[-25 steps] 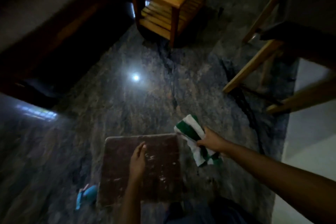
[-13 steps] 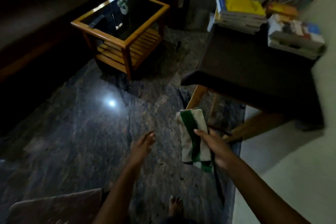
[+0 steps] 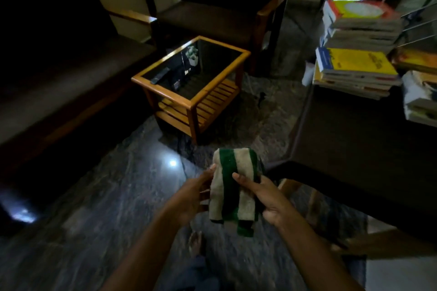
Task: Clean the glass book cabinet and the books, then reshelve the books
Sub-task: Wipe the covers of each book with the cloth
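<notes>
Coffee table (image 3: 163, 90) beyond striped cloth (image 3: 227, 198); book stacks (image 3: 357, 66) on dark bench (image 3: 354, 144), right.

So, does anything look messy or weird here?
Yes: the books sit in lopsided piles on the dark seat at the right, not on a shelf, and their edges stick out unevenly. Nothing looks spilled or broken.

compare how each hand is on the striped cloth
The right hand grips the striped cloth, thumb across its front; the left hand only touches its left edge with straighter fingers. The right hand seems to bear its weight, the left hand none. Both bare hands touch it.
</notes>
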